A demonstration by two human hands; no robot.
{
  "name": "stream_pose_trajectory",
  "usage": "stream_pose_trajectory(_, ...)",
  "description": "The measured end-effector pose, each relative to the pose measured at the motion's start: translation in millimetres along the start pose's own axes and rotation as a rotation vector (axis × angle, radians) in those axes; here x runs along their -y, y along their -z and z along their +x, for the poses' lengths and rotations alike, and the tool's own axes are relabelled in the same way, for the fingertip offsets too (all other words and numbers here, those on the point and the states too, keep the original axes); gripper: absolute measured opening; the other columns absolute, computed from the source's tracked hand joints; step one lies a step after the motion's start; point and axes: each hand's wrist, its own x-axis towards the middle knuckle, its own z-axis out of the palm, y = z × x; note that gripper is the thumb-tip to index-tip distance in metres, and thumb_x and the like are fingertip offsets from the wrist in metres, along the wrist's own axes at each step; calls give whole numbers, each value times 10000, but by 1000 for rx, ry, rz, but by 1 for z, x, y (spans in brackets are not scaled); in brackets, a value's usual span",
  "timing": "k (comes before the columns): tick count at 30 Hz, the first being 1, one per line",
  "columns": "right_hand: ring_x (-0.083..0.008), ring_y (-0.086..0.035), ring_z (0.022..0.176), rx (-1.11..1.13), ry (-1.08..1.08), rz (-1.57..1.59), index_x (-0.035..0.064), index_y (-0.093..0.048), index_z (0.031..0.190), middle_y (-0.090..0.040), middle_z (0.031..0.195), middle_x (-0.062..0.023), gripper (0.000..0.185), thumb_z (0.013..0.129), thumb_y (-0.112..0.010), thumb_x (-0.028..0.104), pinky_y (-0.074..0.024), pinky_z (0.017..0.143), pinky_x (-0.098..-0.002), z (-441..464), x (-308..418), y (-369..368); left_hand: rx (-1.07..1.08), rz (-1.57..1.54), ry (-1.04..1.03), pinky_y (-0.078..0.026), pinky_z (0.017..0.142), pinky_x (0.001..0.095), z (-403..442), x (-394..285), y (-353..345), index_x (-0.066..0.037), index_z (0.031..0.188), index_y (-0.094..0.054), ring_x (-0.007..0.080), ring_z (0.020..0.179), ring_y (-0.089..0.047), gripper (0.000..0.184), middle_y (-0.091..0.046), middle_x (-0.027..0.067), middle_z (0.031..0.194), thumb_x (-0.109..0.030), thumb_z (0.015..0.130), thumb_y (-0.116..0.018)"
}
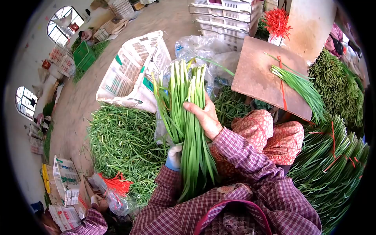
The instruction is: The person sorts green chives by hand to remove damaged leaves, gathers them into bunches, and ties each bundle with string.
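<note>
A bunch of long green stalks with pale ends (190, 113) is held upright over my lap, pale ends toward the top. My right hand (205, 117) is wrapped round its upper part, thumb across the front. Lower down, my left hand (174, 156), in a pale glove with a blue cuff, is closed against the bunch's left side; the leaves partly hide its fingers. On the brown board (250, 70) to the right, a smaller bunch (299, 84) lies across a red tie (281, 84). Loose green leaves (125, 137) are heaped left of my hands.
A white plastic basket (135, 72) stands beyond the heap, near stacked white crates (225, 19). Red ties hang at the upper right (277, 23); more lie at the lower left (117, 184). Tied green bunches (329, 168) are piled right. Another person's sleeve (92, 223) shows lower left.
</note>
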Motion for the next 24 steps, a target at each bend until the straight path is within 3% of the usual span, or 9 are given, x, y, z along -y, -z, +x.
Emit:
stream_pose_trajectory(2, -147, -576, 1005, -30, 15, 46, 20, -408, 1306, -593, 1138, -71, 581, 806, -695, 92, -466, 902, -291, -1, -3, -1, 154, -104, -133, -493, 930, 358, 0, 4, -14, 33, 1306, -453, 254, 1062, -597, 698, -576, 166, 1223, -325, 763, -705)
stream_pose_trajectory(3, -143, -571, 1005, -48, 59, 17, 15, -422, 1297, -590, 1133, -72, 556, 812, -680, 104, -467, 892, -286, -2, -4, -2, 235, -154, -34, -501, 920, 354, 0, 3, -16, 16, 1335, -419, 242, 1068, -590, 773, -572, 146, 1222, -377, 753, -741)
stream_pose_trajectory(7, -133, -573, 972, -79, 151, -60, 13, -450, 1269, -602, 1097, -70, 509, 815, -662, 106, -466, 872, -279, 2, -20, 1, -99, 297, -2, -503, 843, 302, -13, 4, -41, 4, 1304, -440, 180, 1011, -581, 753, -582, 72, 1152, -163, 675, -818)
stream_pose_trajectory(12, -140, -578, 974, -37, 157, -52, 20, -444, 1265, -607, 1092, -74, 528, 808, -693, 105, -470, 878, -287, -1, -17, -5, -245, 425, -29, -531, 762, 274, -7, -3, -50, 13, 1162, -530, 150, 842, -629, 476, -618, 64, 978, -32, 709, -670)
stream_pose_trajectory(14, -180, -537, 1114, 41, 61, -87, 6, -334, 1370, -560, 1218, -117, 696, 826, -714, 214, -417, 990, -336, -3, 0, -1, -160, 494, 26, -542, 663, 306, -6, -19, -48, 7, 1043, -563, 190, 714, -636, 418, -615, 88, 839, -106, 678, -734)
stream_pose_trajectory(18, -312, -317, 1359, 79, -196, 64, -29, -52, 1453, -326, 1441, -272, 956, 866, -614, 473, -241, 1130, -442, 43, 5, 36, -138, 608, 48, -546, 620, 338, -14, -44, -32, 16, 1029, -563, 203, 652, -629, 463, -606, 91, 793, -149, 647, -766)
stream_pose_trajectory(22, -265, -520, 1163, 247, -137, 82, -2, -137, 1457, -475, 1317, -234, 811, 917, -570, 422, -381, 1039, -409, 56, 46, 33, -157, 609, 71, -533, 591, 330, -22, -57, -29, 18, 1033, -565, 208, 644, -628, 490, -608, 95, 775, -139, 619, -773)
stream_pose_trajectory(23, -182, -573, 990, 146, -127, -48, 2, -342, 1398, -581, 1148, -130, 632, 937, -559, 375, -465, 891, -319, 55, 56, 27, -152, 662, 62, -526, 582, 330, -23, -61, -33, 18, 1033, -564, 210, 636, -626, 489, -607, 96, 761, -142, 620, -772)
stream_pose_trajectory(24, -182, -573, 990, 146, -127, -48, 2, -342, 1398, -581, 1148, -130, 632, 937, -559, 375, -465, 891, -319, 60, 55, 30, -147, 716, 52, -519, 574, 329, -23, -63, -35, 18, 1033, -564, 213, 629, -624, 489, -607, 96, 747, -144, 621, -770)
